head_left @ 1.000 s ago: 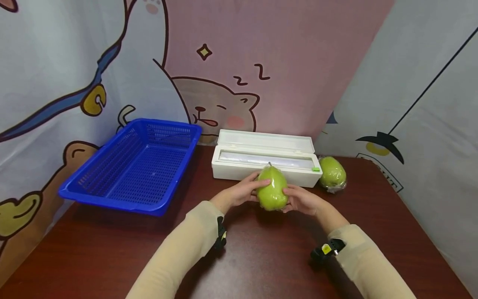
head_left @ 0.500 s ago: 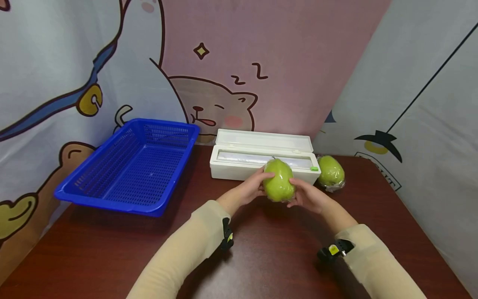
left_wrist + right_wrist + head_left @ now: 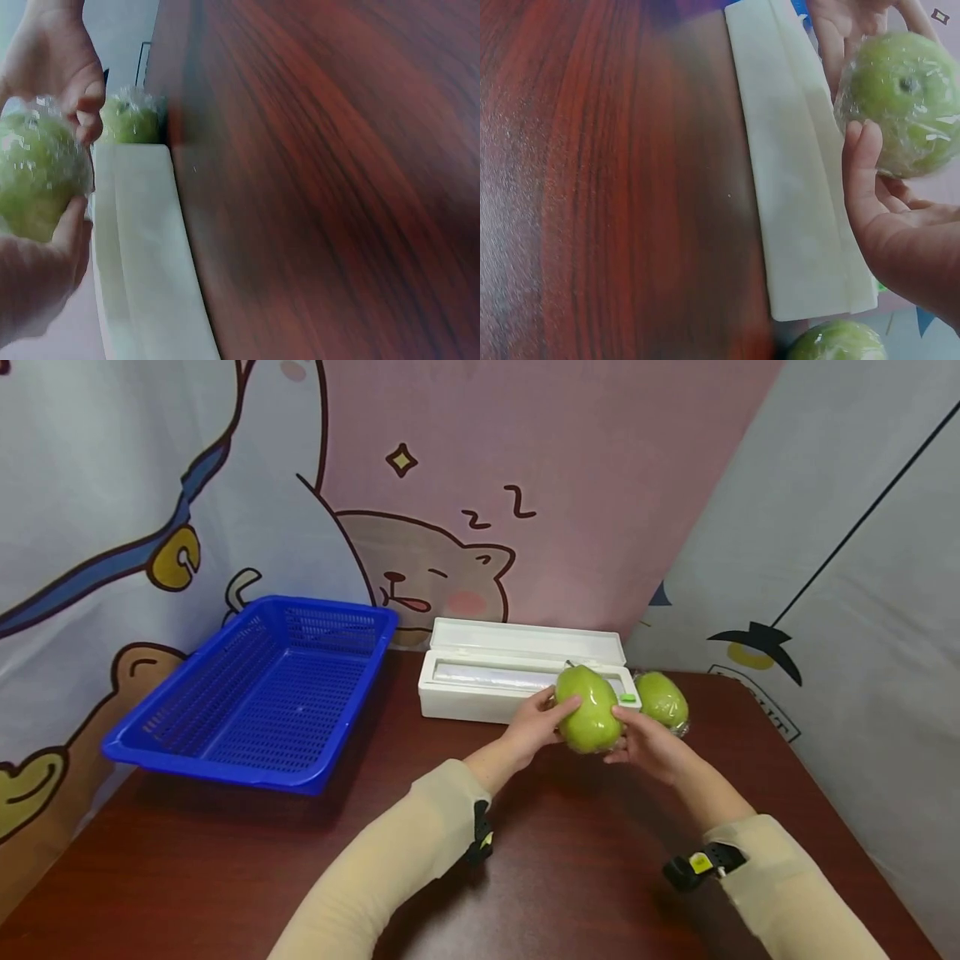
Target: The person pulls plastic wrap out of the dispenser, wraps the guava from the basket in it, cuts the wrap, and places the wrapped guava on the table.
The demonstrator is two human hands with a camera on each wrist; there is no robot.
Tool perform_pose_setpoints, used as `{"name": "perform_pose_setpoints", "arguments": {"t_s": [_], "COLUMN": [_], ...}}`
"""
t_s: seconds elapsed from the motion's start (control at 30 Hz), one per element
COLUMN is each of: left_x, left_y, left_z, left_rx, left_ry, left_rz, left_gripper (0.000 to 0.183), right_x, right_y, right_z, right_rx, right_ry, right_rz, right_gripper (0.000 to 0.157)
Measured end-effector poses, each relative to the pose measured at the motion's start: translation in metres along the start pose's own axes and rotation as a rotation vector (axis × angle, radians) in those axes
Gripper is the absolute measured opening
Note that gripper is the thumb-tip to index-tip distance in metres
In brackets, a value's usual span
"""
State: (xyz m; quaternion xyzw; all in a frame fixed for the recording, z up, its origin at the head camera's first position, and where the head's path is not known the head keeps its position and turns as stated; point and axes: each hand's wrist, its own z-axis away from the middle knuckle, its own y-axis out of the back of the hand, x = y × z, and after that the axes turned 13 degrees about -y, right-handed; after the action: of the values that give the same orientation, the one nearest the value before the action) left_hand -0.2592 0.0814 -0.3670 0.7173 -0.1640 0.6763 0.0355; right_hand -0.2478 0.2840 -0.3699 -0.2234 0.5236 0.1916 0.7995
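Note:
A green pear wrapped in clear cling film is held up between both hands in the head view. My left hand grips its left side, thumb across the front. From the right, my right hand holds it with the thumb near the front and fingers beneath. In the right wrist view the film is gathered over the pear's underside. Behind it stands a white cling film dispenser, lid raised, with a film roll inside. A second wrapped pear sits at the dispenser's right end, partly behind my right hand.
A blue plastic basket with perforated walls stands at the left of the dark red wooden table. A printed cartoon curtain hangs along the back and sides. The dispenser carries a small green slider.
Both hands have carried the wrapped pear rightward and slightly up, from before the dispenser's middle to near its right end. The head view has shifted slightly. The second pear and basket stay put.

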Motion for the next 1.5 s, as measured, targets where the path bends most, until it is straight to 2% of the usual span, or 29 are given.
{"name": "perform_pose_setpoints", "arguments": {"t_s": [0.13, 0.23, 0.43, 0.57, 0.7, 0.83, 1.0, 1.13, 1.2, 1.33, 1.37, 1.43, 1.5], "left_x": [0.002, 0.004, 0.007, 0.006, 0.007, 0.009, 0.007, 0.004, 0.003, -0.002, -0.004, -0.007, -0.009], "left_y": [-0.013, -0.023, -0.04, -0.05, -0.061, -0.074, -0.093, -0.107, -0.113, -0.123, -0.126, -0.131, -0.136], "left_z": [-0.002, -0.005, -0.01, -0.014, -0.017, -0.02, -0.023, -0.025, -0.026, -0.027, -0.027, -0.027, -0.028], "left_rx": [0.111, 0.165, 0.197, 0.182, 0.149, 0.096, 0.015, -0.074, -0.13, -0.212, -0.227, -0.251, -0.266], "left_ry": [-0.027, -0.033, -0.041, -0.071, -0.091, -0.09, -0.105, -0.136, -0.144, -0.139, -0.132, -0.114, -0.095], "left_rz": [-0.027, -0.057, -0.08, -0.121, -0.162, -0.149, -0.124, -0.169, -0.228, -0.334, -0.348, -0.349, -0.341], "left_gripper": [0.061, 0.06, 0.057, 0.049, 0.046, 0.048, 0.056, 0.056, 0.058, 0.064, 0.065, 0.065, 0.065], "right_x": [-0.006, -0.011, -0.02, -0.023, -0.025, -0.027, -0.027, -0.027, -0.025, -0.021, -0.02, -0.017, -0.014], "right_y": [0.0, -0.001, -0.004, 0.0, 0.009, 0.021, 0.035, 0.048, 0.054, 0.064, 0.066, 0.07, 0.074], "right_z": [0.006, 0.011, 0.021, 0.029, 0.039, 0.05, 0.064, 0.075, 0.079, 0.088, 0.09, 0.094, 0.098], "right_rx": [0.084, 0.17, 0.307, 0.373, 0.42, 0.477, 0.554, 0.579, 0.602, 0.655, 0.668, 0.682, 0.69], "right_ry": [-0.005, -0.022, -0.067, -0.068, -0.048, -0.043, -0.053, -0.055, -0.059, -0.077, -0.081, -0.085, -0.085], "right_rz": [0.02, 0.054, 0.102, 0.076, 0.006, -0.043, -0.073, -0.127, -0.156, -0.144, -0.137, -0.132, -0.16], "right_gripper": [0.032, 0.026, 0.028, 0.035, 0.035, 0.03, 0.032, 0.031, 0.037, 0.071, 0.075, 0.078, 0.072]}}
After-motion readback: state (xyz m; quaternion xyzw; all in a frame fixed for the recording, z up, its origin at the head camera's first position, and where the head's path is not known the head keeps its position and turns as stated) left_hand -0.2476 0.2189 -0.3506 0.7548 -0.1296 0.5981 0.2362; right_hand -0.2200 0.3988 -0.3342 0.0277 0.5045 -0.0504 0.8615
